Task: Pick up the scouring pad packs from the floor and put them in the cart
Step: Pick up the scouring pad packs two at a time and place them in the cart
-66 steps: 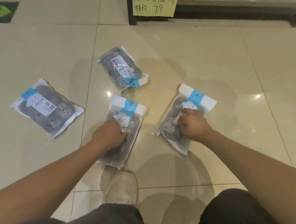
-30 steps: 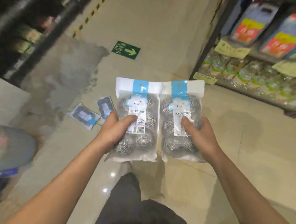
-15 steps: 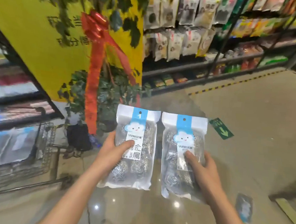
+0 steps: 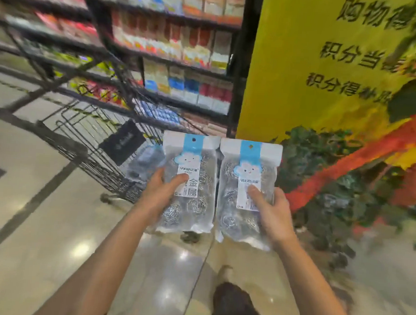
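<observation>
Scouring pad packs, one per hand, both up in the air in front of the person. The left hand [image 4: 161, 193] grips the left pack [image 4: 191, 180] along its lower left side, thumb curled over the front label and the other fingers hidden behind the bag. The right hand [image 4: 269, 209] does the mirror image on the right pack [image 4: 246, 191]: thumb pinching down on the label, fingers wrapped round the back from the lower right edge. So in both cases most of the pack sticks up above the grip, blue-and-white header at the top, and the two bags hang side by side, inner edges just about touching.

Step-wise I'd say this is the carry: the pickup is done for these two, and they're not yet in the cart [image 4: 100, 150]. The wire basket sits ahead and to the left, its near right corner just behind the left pack. Something bluish and bag-like seems to lie inside near that corner, but it's too blurry to call.

Next move, my guess: swing both hands left and forward so the packs clear the basket's rim, then let go over the inside. The right pack has further to travel, being nearer the yellow sign [image 4: 329, 67] and the plant [image 4: 334, 189] than the basket.
</observation>
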Motion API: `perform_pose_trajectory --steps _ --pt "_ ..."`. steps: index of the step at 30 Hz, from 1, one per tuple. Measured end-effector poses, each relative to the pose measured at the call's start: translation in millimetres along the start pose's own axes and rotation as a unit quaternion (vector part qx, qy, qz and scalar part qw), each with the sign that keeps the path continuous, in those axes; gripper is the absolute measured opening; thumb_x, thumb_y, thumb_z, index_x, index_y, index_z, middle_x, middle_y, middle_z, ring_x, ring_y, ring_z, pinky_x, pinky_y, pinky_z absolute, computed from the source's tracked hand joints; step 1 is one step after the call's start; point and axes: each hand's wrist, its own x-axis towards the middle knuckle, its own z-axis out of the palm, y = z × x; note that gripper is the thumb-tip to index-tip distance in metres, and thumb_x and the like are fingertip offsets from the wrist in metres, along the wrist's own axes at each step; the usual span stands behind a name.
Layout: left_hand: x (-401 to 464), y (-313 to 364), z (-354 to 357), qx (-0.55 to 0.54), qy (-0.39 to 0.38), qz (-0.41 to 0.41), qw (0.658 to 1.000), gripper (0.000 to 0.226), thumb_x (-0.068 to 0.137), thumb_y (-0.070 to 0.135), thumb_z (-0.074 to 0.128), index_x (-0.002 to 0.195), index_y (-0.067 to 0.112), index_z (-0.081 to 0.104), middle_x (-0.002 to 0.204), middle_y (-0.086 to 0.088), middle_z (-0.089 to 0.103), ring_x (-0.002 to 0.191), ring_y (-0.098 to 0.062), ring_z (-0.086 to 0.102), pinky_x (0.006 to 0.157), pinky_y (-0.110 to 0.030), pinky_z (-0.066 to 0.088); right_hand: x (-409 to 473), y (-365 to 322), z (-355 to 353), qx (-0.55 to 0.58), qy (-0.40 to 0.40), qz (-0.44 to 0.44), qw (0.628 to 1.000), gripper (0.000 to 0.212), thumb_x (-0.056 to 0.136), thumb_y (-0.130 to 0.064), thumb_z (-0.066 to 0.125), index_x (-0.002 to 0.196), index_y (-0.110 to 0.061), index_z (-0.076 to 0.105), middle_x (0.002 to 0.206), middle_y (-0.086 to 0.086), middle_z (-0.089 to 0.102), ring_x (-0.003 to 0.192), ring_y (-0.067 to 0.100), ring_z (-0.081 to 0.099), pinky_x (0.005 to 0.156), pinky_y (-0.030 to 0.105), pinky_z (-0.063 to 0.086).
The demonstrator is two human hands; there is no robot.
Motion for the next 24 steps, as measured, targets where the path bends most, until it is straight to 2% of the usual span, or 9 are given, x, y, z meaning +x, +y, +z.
perform_pose_trajectory --steps 2,5,10,12,15,17,19,21,24 --pt "25.7 2.8 -23.6 0.018 0.046 -0.019 0.999 0.092 0.078 0.056 0.076 0.155 0.024 0.036 0.148 -0.014 0.055 0.103 -0.033 0.069 0.070 -0.039 0.057 36.2 -6.6 31.9 0.001 -0.041 -0.012 0.999 0.034 0.093 -0.034 0.075 0.119 -0.017 0.061 0.105 -0.008 0.071 0.092 0.005 0.069 0.077 0.024 0.054" --pt "68.7 2.2 -52.8 -0.008 0.092 -0.040 0.995 0.074 0.081 0.042 0.081 0.144 0.022 0.048 0.125 -0.011 0.069 0.072 -0.021 0.071 0.060 -0.035 0.057 81.4 -12.6 76.6 -0.008 -0.091 -0.008 0.996 0.039 0.092 -0.036 0.077 0.124 -0.022 0.060 0.109 -0.010 0.073 0.100 0.008 0.071 0.086 0.030 0.056" --pt "147.4 -1.8 -100.8 -0.022 0.141 -0.075 0.987 0.051 0.079 0.028 0.084 0.123 0.019 0.060 0.112 -0.008 0.076 0.092 -0.031 0.077 0.085 -0.056 0.061 150.0 4.1 129.9 -0.019 -0.058 0.029 0.998 0.034 0.087 -0.045 0.079 0.112 -0.037 0.059 0.106 -0.013 0.074 0.099 0.011 0.073 0.093 0.045 0.059" --pt "182.6 -4.0 -120.5 0.007 0.144 -0.075 0.987 0.044 0.087 0.022 0.078 0.126 0.017 0.059 0.110 -0.007 0.075 0.089 -0.028 0.075 0.076 -0.046 0.063 169.3 10.8 146.3 -0.028 -0.029 0.048 0.998 0.032 0.088 -0.046 0.077 0.110 -0.037 0.056 0.107 -0.012 0.071 0.101 0.017 0.071 0.089 0.042 0.058" --pt "243.2 -17.9 -151.4 0.049 0.121 -0.067 0.989 0.044 0.092 0.023 0.074 0.131 0.015 0.057 0.109 -0.003 0.073 0.084 -0.019 0.074 0.059 -0.029 0.057 193.6 29.5 172.1 -0.045 -0.007 0.076 0.996 0.035 0.095 -0.039 0.071 0.120 -0.026 0.051 0.101 -0.016 0.062 0.090 0.005 0.063 0.072 0.030 0.048" --pt "288.6 -32.6 -170.3 0.074 0.081 -0.075 0.991 0.041 0.094 0.024 0.072 0.131 0.018 0.055 0.108 -0.002 0.073 0.085 -0.019 0.075 0.060 -0.030 0.058 205.5 46.0 196.3 -0.060 0.006 0.107 0.992 0.037 0.096 -0.041 0.070 0.122 -0.024 0.049 0.102 -0.016 0.060 0.088 0.002 0.059 0.077 0.036 0.048" --pt "335.6 -46.9 -188.1 0.093 0.036 -0.093 0.991 0.038 0.092 0.028 0.073 0.124 0.026 0.053 0.106 -0.001 0.072 0.088 -0.021 0.074 0.067 -0.039 0.062 215.2 66.6 228.0 -0.085 0.035 0.142 0.986 0.039 0.095 -0.043 0.072 0.118 -0.019 0.051 0.104 -0.001 0.065 0.091 0.016 0.065 0.076 0.041 0.055" --pt "382.5 -69.4 -203.0 0.115 -0.006 -0.108 0.987 0.048 0.079 0.041 0.077 0.120 0.033 0.054 0.111 -0.005 0.073 0.095 -0.029 0.074 0.083 -0.053 0.061 223.9 89.1 260.2 -0.109 0.068 0.174 0.976 0.036 0.095 -0.039 0.073 0.112 -0.016 0.050 0.098 0.002 0.064 0.082 0.014 0.063 0.065 0.030 0.052" --pt "436.3 -110.3 -220.0 0.168 -0.058 -0.118 0.977 0.052 0.073 0.050 0.076 0.118 0.030 0.059 0.110 -0.001 0.074 0.099 -0.029 0.072 0.090 -0.052 0.058 234.4 115.9 300.4 -0.137 0.110 0.226 0.958 0.046 0.089 -0.054 0.073 0.109 -0.021 0.049 0.097 0.003 0.066 0.073 0.015 0.062 0.064 0.033 0.054"
